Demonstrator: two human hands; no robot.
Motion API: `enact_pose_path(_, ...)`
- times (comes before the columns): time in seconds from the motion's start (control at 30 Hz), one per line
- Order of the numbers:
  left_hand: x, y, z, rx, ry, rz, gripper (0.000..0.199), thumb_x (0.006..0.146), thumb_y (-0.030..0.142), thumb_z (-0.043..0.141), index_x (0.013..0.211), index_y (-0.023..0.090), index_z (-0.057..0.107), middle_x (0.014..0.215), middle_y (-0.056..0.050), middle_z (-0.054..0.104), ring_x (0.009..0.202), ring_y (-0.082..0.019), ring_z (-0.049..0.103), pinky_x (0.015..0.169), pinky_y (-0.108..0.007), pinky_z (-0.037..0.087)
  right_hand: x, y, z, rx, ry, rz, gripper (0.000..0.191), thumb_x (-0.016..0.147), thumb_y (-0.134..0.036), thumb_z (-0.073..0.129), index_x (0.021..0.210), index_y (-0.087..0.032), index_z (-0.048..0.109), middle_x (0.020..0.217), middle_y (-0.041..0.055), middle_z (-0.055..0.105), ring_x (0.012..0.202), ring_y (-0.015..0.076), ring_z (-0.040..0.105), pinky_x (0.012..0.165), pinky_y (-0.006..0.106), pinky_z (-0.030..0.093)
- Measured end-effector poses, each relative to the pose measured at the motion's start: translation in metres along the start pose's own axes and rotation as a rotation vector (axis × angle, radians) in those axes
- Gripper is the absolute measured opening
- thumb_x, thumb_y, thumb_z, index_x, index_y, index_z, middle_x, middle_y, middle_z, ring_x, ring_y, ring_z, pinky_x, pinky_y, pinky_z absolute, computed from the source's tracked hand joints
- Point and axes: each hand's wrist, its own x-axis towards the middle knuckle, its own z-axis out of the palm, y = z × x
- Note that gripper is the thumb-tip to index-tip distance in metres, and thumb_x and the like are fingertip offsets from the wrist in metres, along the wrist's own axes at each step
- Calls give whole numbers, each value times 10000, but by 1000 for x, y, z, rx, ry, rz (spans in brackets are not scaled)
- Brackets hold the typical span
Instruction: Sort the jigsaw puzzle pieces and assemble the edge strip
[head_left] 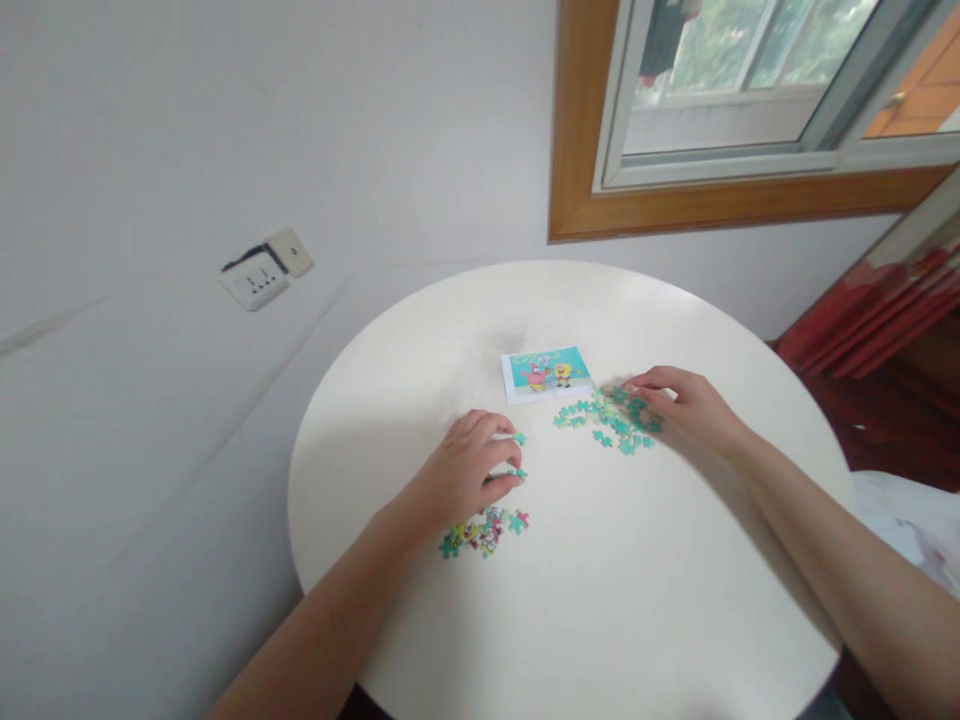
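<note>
My left hand (480, 460) is curled low over the table, with a green puzzle piece (519, 474) between thumb and finger. Another green piece (520, 438) shows at its upper fingertips. Just below that hand lies a small pile of multicoloured puzzle pieces (484, 532), pink, yellow and green. My right hand (679, 395) is at the right edge of a larger heap of mostly green puzzle pieces (619, 415). Its thumb and forefinger are pinched together on a piece there, partly hidden by the fingers. Behind the heap rests a picture card (547, 372) with a pink and a yellow cartoon figure.
Everything lies on a round white table (600, 580) against a pale wall (187, 120). A wall socket (256, 280) is at the left. A wood-framed window (720, 120) is at upper right, with a red curtain (877, 310) below it.
</note>
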Motion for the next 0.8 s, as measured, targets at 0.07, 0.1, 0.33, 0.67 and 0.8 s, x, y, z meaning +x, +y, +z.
enact_pose_path(0.07, 2, 1, 4, 26, 19, -6, 80, 873, 291, 661, 924, 229, 650, 1175, -70, 552, 1146, -264, 470, 1000, -422, 368, 0, -1, 0, 2, -1, -3, 273, 885, -395, 550, 911, -222, 760, 923, 80, 752, 842, 257, 677, 776, 408, 525)
enact_pose_path(0.1, 3, 2, 5, 35, 27, -9, 82, 878, 295, 657, 923, 227, 646, 1171, -70, 554, 1140, -263, 472, 997, -423, 369, 0, -1, 0, 6, 2, -2, 275, 884, -402, 553, 910, -225, 762, 921, 81, 752, 838, 257, 678, 777, 411, 527)
enact_pose_path(0.33, 4, 3, 2, 38, 74, -26, 84, 910, 286, 609, 947, 219, 642, 1147, -72, 568, 1115, -249, 491, 993, -419, 378, 0, -1, 0, 30, 18, 8, 270, 872, -405, 566, 908, -223, 761, 943, 84, 752, 860, 254, 675, 796, 410, 525)
enact_pose_path(0.67, -4, -17, -21, 82, 220, -93, 158, 930, 208, 512, 1020, 226, 641, 1068, -63, 602, 1061, -234, 530, 983, -422, 408, 0, -1, -1, 15, 14, 0, 241, 883, -373, 561, 910, -237, 758, 959, 68, 756, 877, 255, 680, 789, 402, 526)
enact_pose_path(0.8, -5, -21, -22, 90, 230, -91, 167, 923, 192, 512, 1019, 223, 644, 1059, -59, 608, 1051, -233, 534, 976, -418, 405, 0, -1, -1, 26, 22, -4, 256, 883, -411, 567, 896, -246, 762, 941, 70, 754, 868, 265, 684, 787, 411, 529)
